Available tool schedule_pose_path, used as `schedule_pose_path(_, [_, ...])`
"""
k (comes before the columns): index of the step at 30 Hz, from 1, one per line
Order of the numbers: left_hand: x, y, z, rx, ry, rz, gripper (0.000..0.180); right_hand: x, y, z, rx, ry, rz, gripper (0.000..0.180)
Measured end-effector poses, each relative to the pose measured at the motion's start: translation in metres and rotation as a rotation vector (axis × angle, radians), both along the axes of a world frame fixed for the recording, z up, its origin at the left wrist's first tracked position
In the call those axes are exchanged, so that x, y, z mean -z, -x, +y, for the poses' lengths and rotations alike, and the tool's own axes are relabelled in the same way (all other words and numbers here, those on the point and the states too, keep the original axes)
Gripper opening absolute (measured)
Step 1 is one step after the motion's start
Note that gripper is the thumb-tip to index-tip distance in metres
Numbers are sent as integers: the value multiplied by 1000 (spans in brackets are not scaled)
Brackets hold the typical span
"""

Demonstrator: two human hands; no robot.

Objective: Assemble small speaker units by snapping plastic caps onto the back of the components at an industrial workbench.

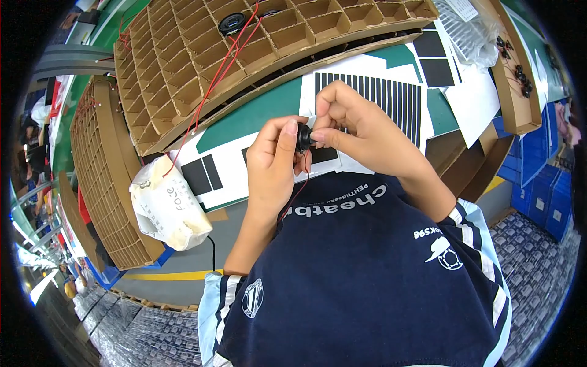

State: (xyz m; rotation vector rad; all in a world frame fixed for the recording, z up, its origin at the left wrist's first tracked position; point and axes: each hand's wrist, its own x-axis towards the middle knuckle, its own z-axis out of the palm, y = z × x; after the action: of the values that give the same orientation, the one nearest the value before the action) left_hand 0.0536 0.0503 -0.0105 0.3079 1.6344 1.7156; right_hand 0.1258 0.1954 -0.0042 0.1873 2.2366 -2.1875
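Over the near side of the table, my left hand is closed around a small round black speaker, with a thin red wire trailing down beside my wrist. My right hand meets it from the other side. Its thumb presses at the speaker's edge and its fingers are curled; whether a thin piece lies under them is hidden. Just beyond the hands lies a white sheet with black strips. Another white sheet with black rectangles is left of my left hand.
A large cardboard divider box spans the far side, with another round speaker and red wires on it. A crumpled white bag sits at the left. At the right are a cardboard tray, clear plastic packaging and blue crates.
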Motion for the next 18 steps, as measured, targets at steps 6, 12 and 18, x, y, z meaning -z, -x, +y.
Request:
schedule_pose_path(6, [2, 2, -1, -2, -52, -52, 27, 4, 1, 0, -3, 68, -1, 18])
schedule_pose_path(12, [1, 2, 0, 2, -78, -56, 27, 5, 1, 0, -4, 188, 24, 17])
schedule_pose_path(18, [1, 0, 1, 1, -42, -67, 25, 5, 1, 2, -11, 160, 35, 17])
